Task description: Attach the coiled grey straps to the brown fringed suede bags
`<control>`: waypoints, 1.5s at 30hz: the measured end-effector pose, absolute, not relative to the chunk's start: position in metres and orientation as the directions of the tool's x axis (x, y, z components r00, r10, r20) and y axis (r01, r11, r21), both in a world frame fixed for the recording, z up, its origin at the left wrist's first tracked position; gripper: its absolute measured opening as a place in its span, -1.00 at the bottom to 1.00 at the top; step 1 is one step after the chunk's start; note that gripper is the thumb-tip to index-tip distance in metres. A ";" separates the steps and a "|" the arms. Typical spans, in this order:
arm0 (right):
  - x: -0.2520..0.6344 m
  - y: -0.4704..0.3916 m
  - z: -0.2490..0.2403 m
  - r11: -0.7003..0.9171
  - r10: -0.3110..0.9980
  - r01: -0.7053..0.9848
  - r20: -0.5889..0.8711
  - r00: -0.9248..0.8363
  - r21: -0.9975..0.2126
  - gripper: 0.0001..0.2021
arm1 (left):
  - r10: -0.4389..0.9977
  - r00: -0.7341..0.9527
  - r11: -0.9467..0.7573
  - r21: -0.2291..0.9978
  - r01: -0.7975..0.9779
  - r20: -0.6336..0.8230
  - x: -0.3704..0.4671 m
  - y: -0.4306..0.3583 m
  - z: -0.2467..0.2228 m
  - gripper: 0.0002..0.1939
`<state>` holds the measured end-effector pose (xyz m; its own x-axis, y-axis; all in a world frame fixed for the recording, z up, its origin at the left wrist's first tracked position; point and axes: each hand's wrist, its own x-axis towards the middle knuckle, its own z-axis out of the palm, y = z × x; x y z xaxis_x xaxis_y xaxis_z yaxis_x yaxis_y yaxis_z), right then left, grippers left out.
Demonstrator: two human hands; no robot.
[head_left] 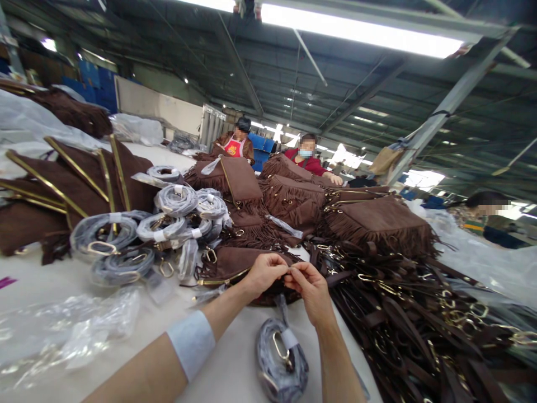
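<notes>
My left hand [267, 273] and my right hand [309, 286] meet fingertip to fingertip, each in a closed pinch. Whatever lies between the fingers is too small or too hidden to name. Right behind them lies a brown bag [239, 263] with a gold zipper along its front edge, partly covered by my hands. Below my hands, on the pale table [226, 358], sits a coiled strap in clear wrapping [283, 361], with a gold clasp and a white band. A narrow plastic-wrapped end reaches up from the coil toward my hands.
Several wrapped strap coils [176, 200] are piled at left, beside brown zippered pieces [79, 173]. Fringed brown bags [377, 218] are stacked behind. Loose dark straps with gold hardware [403, 324] cover the right side. Clear plastic [79, 330] lies front left. Co-workers [308, 157] are beyond.
</notes>
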<state>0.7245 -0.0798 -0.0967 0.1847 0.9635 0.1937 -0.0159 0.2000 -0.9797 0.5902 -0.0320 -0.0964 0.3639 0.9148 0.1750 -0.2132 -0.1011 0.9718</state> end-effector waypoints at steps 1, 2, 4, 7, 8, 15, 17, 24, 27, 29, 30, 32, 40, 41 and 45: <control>0.724 -0.080 -0.097 0.203 0.962 -0.004 0.199 0.187 -0.979 -0.67 | 0.914 0.361 -0.113 0.971 -0.212 0.185 0.590 -0.032 -0.097 -0.91; 0.724 -0.080 -0.096 0.207 0.960 0.011 0.206 0.189 -0.978 -0.67 | 0.913 0.355 -0.129 0.969 -0.210 0.199 0.591 -0.033 -0.097 -0.92; 0.724 -0.081 -0.095 0.217 0.956 0.050 0.222 0.190 -0.975 -0.67 | 0.913 0.337 -0.169 0.966 -0.197 0.228 0.591 -0.033 -0.098 -0.92; 0.723 -0.081 -0.094 0.230 0.951 0.119 0.249 0.185 -0.966 -0.67 | 0.916 0.314 -0.210 0.964 -0.160 0.252 0.592 -0.032 -0.102 -0.92; 0.723 -0.080 -0.095 0.232 0.949 0.142 0.257 0.185 -0.962 -0.66 | 0.917 0.308 -0.215 0.965 -0.151 0.253 0.593 -0.031 -0.104 -0.92; 0.727 -0.076 -0.098 0.169 0.942 0.370 0.261 0.212 -0.913 -0.66 | 0.904 0.363 -0.208 0.974 -0.091 0.227 0.595 -0.027 -0.112 -0.92; 0.730 -0.081 -0.087 0.126 0.942 0.465 0.253 0.221 -0.876 -0.70 | 0.870 0.449 -0.206 0.978 -0.044 0.204 0.591 -0.030 -0.103 -0.85; 0.703 -0.165 -0.060 0.139 0.990 0.793 0.108 -0.093 -0.593 -0.89 | 0.677 0.680 -0.730 0.377 0.570 0.281 0.526 -0.059 -0.061 -0.40; 0.687 -0.209 -0.092 0.107 0.993 0.919 0.082 -0.082 -0.381 -0.59 | 0.740 0.656 -0.671 0.090 0.736 0.148 0.500 -0.068 -0.068 -0.55; 0.683 -0.224 -0.114 0.111 0.992 0.941 0.095 -0.085 -0.321 -0.62 | 0.772 0.625 -0.632 0.043 0.773 0.114 0.492 -0.069 -0.075 -0.75; 0.683 -0.228 -0.119 0.121 0.991 0.941 0.094 -0.096 -0.316 -0.65 | 0.780 0.615 -0.623 0.048 0.781 0.111 0.490 -0.069 -0.077 -0.76; 0.683 -0.231 -0.119 0.137 0.989 0.930 0.107 -0.106 -0.341 -0.74 | 0.787 0.604 -0.614 0.063 0.787 0.130 0.490 -0.069 -0.075 -0.72; 0.658 -0.207 -0.072 0.224 0.931 0.898 0.356 -0.082 -0.379 -0.88 | 0.719 0.616 -0.671 0.092 0.735 0.323 0.488 -0.103 -0.042 -0.77; 0.653 -0.197 -0.073 0.187 0.925 0.911 0.378 -0.036 -0.368 -0.88 | 0.706 0.625 -0.684 0.094 0.723 0.332 0.488 -0.109 -0.040 -0.77; 0.632 -0.151 -0.095 0.077 0.903 0.911 0.416 0.108 -0.405 -0.83 | 0.710 0.649 -0.695 0.125 0.708 0.275 0.493 -0.127 -0.045 -0.75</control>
<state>0.6316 -0.1506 -0.0952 0.1084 0.9028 0.4162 0.9109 0.0774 -0.4053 0.4934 -0.1266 -0.0454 0.6488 0.7097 0.2746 0.7077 -0.6953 0.1250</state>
